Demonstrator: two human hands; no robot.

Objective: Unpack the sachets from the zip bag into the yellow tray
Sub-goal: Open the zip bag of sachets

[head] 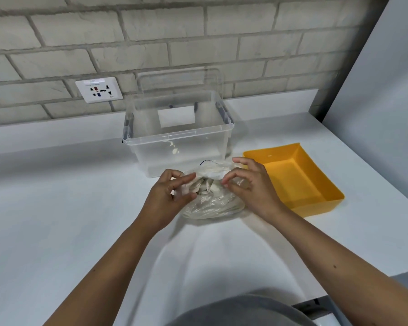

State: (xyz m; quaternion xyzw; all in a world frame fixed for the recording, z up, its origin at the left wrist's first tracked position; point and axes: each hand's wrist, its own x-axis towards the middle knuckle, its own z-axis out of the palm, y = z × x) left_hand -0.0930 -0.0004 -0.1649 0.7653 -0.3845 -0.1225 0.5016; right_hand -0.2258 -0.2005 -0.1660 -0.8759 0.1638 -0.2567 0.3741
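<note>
Head view: the task was judged barely begun. The tray (292,182), just right of the right hand (250,187), was seen bare, and the sachets (205,184) were all kept inside the bag (212,203), which lay on the worktop (68,208) between the hands. The bag's mouth was pinched by the left hand (172,194) and by the right, fingers closed on the film. Every sachet was left to be moved. Open worktop was seen left of the left hand; a clear box (177,137) stood just beyond the fingertips, the wall behind it.
</note>
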